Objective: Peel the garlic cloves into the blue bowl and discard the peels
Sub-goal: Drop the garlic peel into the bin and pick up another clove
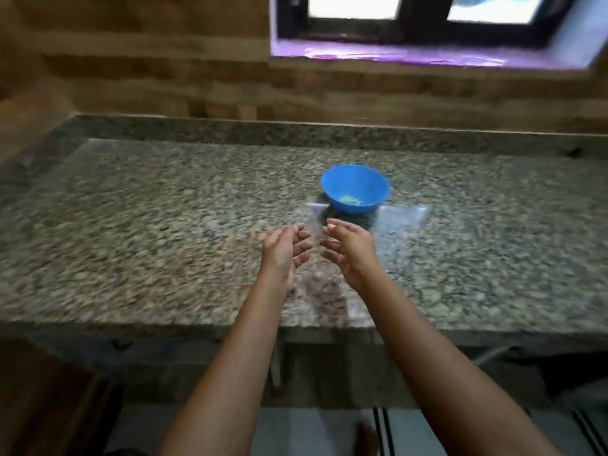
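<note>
At the bottom of the frame your two bare forearms reach up from the lower edge, over a strip of pale floor (pixel 306 432) and the dark space under the counter. Your left hand (pixel 285 250) and right hand (pixel 349 248) meet just below the middle of the frame, palms turned toward each other and a small gap between them. The fingers (pixel 301 245) of both are loosely curled and released; you hold nothing that can be made out, though the picture is blurred.

Both hands hover over the speckled granite tabletop (pixel 148 232), near its front edge. A pale reflection of light lies on the stone around and beyond your hands.

Just beyond your right hand, slightly right of centre, the bowl (pixel 354 189) sits on the tabletop, apart from your fingers and with nothing between. In its bottom lies a small pale, greenish heap, the garlic (pixel 351 200); it is too blurred to tell single cloves.

Behind the tabletop a brown wall (pixel 158 60) rises. In the upper right, a window (pixel 424 18) with a dark frame glows bright above a purple-lit sill.

No writing can be read.
</note>
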Demonstrator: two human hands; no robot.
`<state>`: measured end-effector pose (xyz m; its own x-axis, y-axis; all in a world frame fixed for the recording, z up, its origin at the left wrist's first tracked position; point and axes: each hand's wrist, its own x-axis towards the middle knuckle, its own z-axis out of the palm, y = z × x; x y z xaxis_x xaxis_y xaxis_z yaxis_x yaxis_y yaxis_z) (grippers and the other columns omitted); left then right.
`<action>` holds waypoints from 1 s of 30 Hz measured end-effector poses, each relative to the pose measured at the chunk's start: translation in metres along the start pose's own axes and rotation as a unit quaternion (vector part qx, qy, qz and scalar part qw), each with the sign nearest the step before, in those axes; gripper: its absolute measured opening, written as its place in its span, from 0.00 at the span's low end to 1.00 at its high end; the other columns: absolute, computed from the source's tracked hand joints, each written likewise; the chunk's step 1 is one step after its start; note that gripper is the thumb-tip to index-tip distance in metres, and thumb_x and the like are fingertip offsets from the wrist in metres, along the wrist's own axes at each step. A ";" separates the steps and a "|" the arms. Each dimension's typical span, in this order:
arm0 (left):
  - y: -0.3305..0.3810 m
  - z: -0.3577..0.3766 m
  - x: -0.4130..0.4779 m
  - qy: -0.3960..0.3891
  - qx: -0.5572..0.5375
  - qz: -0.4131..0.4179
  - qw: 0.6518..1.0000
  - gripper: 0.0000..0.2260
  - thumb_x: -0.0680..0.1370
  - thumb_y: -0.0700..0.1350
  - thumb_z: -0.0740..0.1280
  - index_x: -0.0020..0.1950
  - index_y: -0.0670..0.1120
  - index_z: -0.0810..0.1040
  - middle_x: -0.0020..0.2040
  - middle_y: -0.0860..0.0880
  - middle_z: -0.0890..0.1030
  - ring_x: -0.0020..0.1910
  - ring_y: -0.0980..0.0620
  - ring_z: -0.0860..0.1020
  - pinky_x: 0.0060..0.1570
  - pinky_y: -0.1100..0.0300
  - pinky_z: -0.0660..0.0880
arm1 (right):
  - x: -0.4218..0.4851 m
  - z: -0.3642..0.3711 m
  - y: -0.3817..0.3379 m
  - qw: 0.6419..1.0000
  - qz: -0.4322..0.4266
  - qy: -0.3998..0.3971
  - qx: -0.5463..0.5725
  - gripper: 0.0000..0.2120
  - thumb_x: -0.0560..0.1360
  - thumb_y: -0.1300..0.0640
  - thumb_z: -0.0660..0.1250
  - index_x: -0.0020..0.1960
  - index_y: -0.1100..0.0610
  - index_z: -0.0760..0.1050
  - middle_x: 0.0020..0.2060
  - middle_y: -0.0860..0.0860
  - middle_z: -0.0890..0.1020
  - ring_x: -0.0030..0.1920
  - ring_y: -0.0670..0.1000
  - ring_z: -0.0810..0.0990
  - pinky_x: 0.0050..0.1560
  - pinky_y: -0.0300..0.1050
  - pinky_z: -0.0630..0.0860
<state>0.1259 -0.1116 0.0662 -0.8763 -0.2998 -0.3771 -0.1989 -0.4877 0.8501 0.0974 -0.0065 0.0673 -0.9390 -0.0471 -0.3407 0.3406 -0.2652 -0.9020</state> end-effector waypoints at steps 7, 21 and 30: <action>-0.034 0.100 0.033 -0.007 0.055 -0.033 0.998 0.07 0.80 0.40 0.59 0.43 0.45 0.74 0.38 0.48 0.77 0.31 0.53 0.73 0.26 0.67 0.70 | 0.094 -0.107 -0.016 0.962 -0.032 0.107 -0.250 0.07 0.74 0.63 0.67 0.52 0.62 0.78 0.42 0.56 0.81 0.40 0.51 0.79 0.41 0.45 0.78; -0.044 0.112 0.076 0.031 0.096 -0.016 0.995 0.06 0.80 0.40 0.61 0.54 0.41 0.75 0.42 0.47 0.79 0.35 0.53 0.76 0.29 0.66 0.73 | 0.136 -0.131 -0.019 0.850 -0.175 0.046 -0.494 0.08 0.77 0.65 0.61 0.51 0.62 0.78 0.48 0.55 0.78 0.49 0.50 0.75 0.48 0.35 0.72; -0.040 0.055 0.093 0.072 0.220 0.045 0.972 0.06 0.75 0.33 0.66 0.48 0.43 0.77 0.46 0.44 0.80 0.39 0.53 0.77 0.42 0.60 0.77 | 0.150 -0.063 -0.065 0.897 -0.256 0.010 -0.361 0.13 0.77 0.62 0.63 0.60 0.62 0.76 0.54 0.56 0.80 0.53 0.53 0.80 0.55 0.52 0.78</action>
<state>0.0280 -0.0753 0.0175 -0.8351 -0.4513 -0.3146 -0.3204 -0.0658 0.9450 -0.0624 0.0646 0.0584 -0.9827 -0.0774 0.1684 -0.1852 0.4460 -0.8756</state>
